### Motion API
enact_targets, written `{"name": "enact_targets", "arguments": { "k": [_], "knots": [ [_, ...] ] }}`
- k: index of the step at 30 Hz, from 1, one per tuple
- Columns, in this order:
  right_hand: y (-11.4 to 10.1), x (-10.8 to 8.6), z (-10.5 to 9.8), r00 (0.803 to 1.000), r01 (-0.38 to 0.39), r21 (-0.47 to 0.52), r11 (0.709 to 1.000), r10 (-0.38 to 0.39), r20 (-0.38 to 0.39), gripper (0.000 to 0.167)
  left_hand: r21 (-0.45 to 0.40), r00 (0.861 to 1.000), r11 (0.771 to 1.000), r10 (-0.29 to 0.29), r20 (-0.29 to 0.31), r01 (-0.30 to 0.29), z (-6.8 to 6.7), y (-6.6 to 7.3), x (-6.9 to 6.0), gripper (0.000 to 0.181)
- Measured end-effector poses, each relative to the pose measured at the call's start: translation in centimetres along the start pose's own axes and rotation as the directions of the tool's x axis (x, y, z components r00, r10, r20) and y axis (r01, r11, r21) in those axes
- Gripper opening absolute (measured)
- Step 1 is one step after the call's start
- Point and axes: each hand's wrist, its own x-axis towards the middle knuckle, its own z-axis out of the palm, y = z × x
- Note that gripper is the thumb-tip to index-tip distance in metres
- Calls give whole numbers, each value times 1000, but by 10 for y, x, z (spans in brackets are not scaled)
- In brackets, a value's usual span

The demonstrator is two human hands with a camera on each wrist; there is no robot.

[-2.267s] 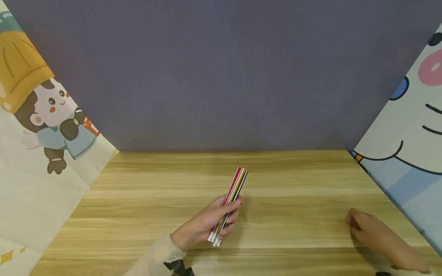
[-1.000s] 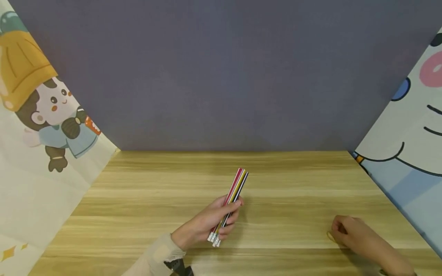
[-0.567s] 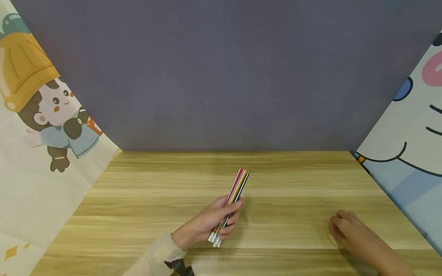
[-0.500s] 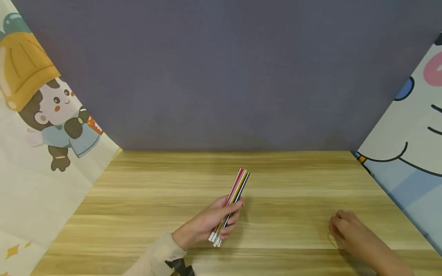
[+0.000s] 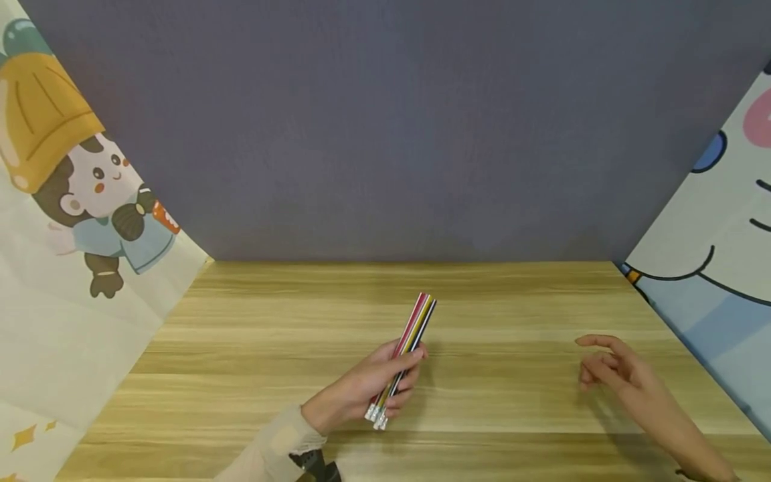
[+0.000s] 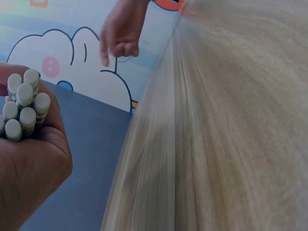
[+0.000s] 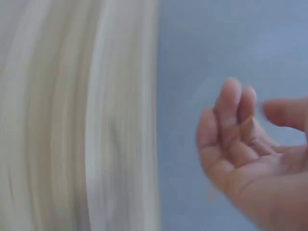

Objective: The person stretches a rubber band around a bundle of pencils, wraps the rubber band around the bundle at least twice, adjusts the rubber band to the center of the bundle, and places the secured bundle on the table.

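Note:
My left hand [image 5: 361, 388] grips a bundle of several striped pencils [image 5: 414, 328] in red, yellow and black. The bundle slants above the table, its far ends pointing away from me. White eraser ends [image 6: 25, 95] crowd together at the near side of the left hand. Off to the right, my right hand [image 5: 632, 385] is raised above the table, its index finger stretched out and the others curled. A thin yellowish band [image 7: 249, 118], like a rubber band, shows at its curled fingers; most of it is hidden or blurred.
The wood-patterned table [image 5: 271, 321] ends at a dark grey panel [image 5: 385, 134] at the back. Cartoon-printed sheets flank it, a left sheet [image 5: 36, 321] and a right sheet [image 5: 680, 248]. A black strap [image 5: 313, 463] sits at the left wrist.
My right hand came leftward with the thin loop hanging at its fingertips, then rose as its index finger straightened. The left hand and the pencils have stayed nearly still.

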Motion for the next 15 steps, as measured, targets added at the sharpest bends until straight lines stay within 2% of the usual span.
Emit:
{"name": "enact_targets", "arguments": {
  "k": [1,2,3,5,7,9,12,15],
  "knots": [
    [-1,0,-1,999,4,147,989,-10,39,38,0,1000,1000,1,3,-1,0,0,0,18],
    [-3,0,-2,996,8,271,962,-30,79,41,-1,1000,1000,1,5,-1,0,0,0,18],
    [-3,0,-2,992,11,366,931,-56,113,43,-1,1000,1000,2,5,-2,1,0,0,18],
    [-4,2,-2,981,-3,491,871,-93,171,47,0,1000,1000,4,5,-4,1,0,0,19],
    [-5,3,-1,975,-35,537,843,-88,202,45,2,1000,1000,2,2,-2,1,1,0,20],
    [-5,4,2,972,-81,555,828,-57,226,39,4,1000,1000,-2,3,2,1,1,-1,20],
    [-6,4,7,964,-158,603,782,-11,267,30,3,1000,1000,-8,3,8,1,1,-1,20],
    [-7,4,13,957,-198,635,747,6,291,31,-6,1000,1000,-11,2,11,1,0,-1,21]
  ]
}}
